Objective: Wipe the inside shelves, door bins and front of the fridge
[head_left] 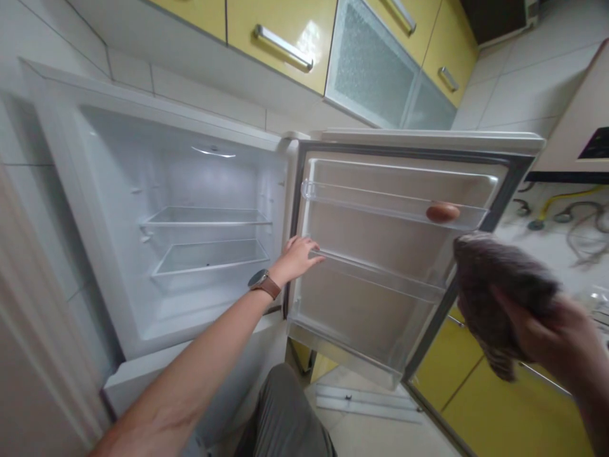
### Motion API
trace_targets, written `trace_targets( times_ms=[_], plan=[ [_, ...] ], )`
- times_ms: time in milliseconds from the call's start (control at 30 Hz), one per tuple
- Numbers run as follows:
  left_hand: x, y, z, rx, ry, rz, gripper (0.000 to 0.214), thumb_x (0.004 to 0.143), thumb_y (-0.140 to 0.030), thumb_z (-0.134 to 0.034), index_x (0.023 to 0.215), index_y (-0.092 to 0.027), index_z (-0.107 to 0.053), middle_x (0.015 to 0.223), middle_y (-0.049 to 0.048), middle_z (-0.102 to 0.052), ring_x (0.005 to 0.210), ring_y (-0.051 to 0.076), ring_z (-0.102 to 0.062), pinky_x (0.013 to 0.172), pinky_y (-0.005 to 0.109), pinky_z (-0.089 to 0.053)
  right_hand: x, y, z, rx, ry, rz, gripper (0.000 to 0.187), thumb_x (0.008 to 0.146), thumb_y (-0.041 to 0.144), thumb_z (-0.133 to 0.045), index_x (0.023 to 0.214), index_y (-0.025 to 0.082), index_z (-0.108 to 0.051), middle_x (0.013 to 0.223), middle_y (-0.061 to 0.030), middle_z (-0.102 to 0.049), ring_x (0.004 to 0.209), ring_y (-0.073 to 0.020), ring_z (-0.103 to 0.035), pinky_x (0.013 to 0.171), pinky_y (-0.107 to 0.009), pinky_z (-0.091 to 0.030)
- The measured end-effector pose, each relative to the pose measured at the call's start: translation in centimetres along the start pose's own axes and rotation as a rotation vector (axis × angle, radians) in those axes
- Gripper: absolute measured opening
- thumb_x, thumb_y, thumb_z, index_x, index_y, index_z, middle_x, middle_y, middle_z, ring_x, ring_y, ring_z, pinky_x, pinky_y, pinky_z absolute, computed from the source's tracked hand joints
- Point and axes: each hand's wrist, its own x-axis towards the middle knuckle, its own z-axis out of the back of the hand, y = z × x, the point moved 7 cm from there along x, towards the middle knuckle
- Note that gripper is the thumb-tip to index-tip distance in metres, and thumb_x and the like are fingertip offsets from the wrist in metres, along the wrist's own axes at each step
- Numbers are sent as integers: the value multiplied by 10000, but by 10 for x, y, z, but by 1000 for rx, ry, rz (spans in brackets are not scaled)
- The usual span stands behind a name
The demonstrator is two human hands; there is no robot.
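The fridge door (361,298) stands wide open, its inner side facing me. My left hand (297,259) grips the hinge-side end of the middle clear door shelf (380,276), with thumb and fingers around its edge. A bunched brown-grey cloth (504,285) is held in my right hand (556,336), close to the door's free edge; both are blurred. In the top door shelf (361,197) lies a brown egg (442,212) towards the right end. The bottom door shelf (342,346) holds nothing that I can see.
Left of the door is the fridge interior (214,184) with two glass shelves (214,254). Yellow cabinets (285,32) hang above; yellow lower cabinets (514,406) stand behind the door. A white strip (366,403) lies on the floor. Hoses (585,212) run along the right wall.
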Motion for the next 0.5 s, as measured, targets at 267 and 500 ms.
trace_targets(
  times_ms=[267,500],
  plan=[
    [-2,-4,-7,99,-20,12,385,1013,-505,-619,767,-209,-599,842,57,-669,908,243,-569,830,356,-367,8,52,-121,-513,397,418,368,938,510,-484,1001,241,-727,862,-87,-736,782,-272,-667,729,-372,-463],
    [-2,-12,-9,136,-51,-4,444,1064,-521,-515,765,-199,-580,852,58,-664,907,239,-562,826,356,-345,20,100,-180,-620,667,358,352,966,431,-445,1047,220,-714,962,-99,-773,800,-255,-683,687,-294,-351]
  ],
)
